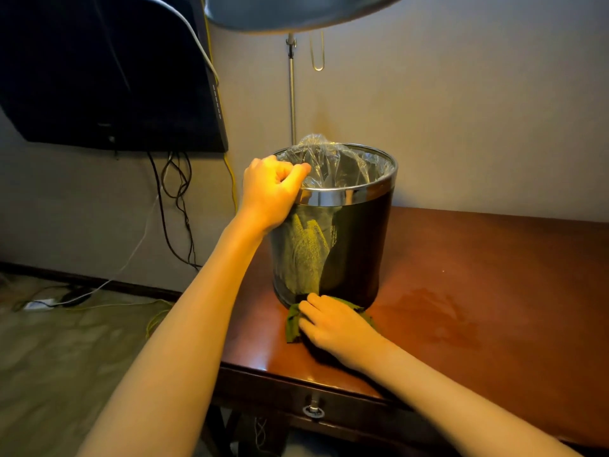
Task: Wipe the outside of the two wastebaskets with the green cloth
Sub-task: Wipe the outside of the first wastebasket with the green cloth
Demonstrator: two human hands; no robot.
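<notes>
One wastebasket [356,252] is showing in the head view, and it is standing upright on the reddish wooden surface [478,291], directly beyond the right hand [336,324] and below the left hand [272,189]. The left hand is gripping the basket's near-left rim, with its fingers curled tightly over the chrome band [346,196] and its thumb lying along the top edge. A clear plastic liner [346,166] is rising out of the opening just right of that hand. The right hand is resting low on the surface at the foot of the basket, with its fingers bent down over the green cloth [292,324] and bunching it beneath the palm. The cloth is sticking out to the left of this hand and touching the basket's bottom edge. A faint damp-looking patch [438,318] is lying on the surface to the right of the right hand. A drawer pull [313,411] is hanging below the same hand, on the front of the surface. Dark cables [178,199] are trailing down the wall to the left of the left hand, and a lamp pole [291,94] is standing above and behind it.
</notes>
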